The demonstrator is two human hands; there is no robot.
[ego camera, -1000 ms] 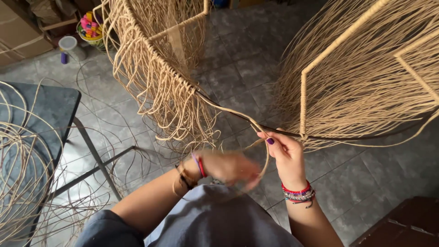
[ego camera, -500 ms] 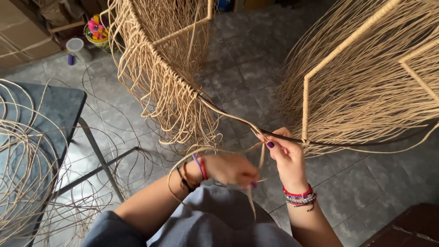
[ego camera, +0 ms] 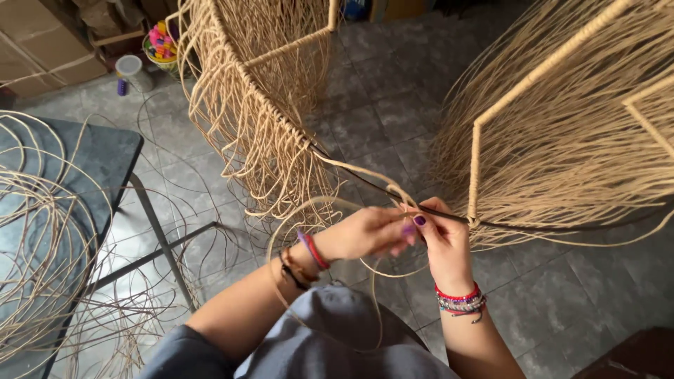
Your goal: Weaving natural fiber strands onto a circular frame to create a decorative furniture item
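A large wire frame [ego camera: 484,158], hung with pale rattan strands, is filling the view. The left hand [ego camera: 361,235] and right hand [ego camera: 442,242] are meeting at its dark rim wire [ego camera: 365,184], fingers pinching closed on a looping rattan strand [ego camera: 309,208]. A knot seems to be forming; tightening it calls for a steady pull

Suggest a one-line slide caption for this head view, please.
Both hands, left hand and right hand, pinch a rattan strand at a dark frame rim.
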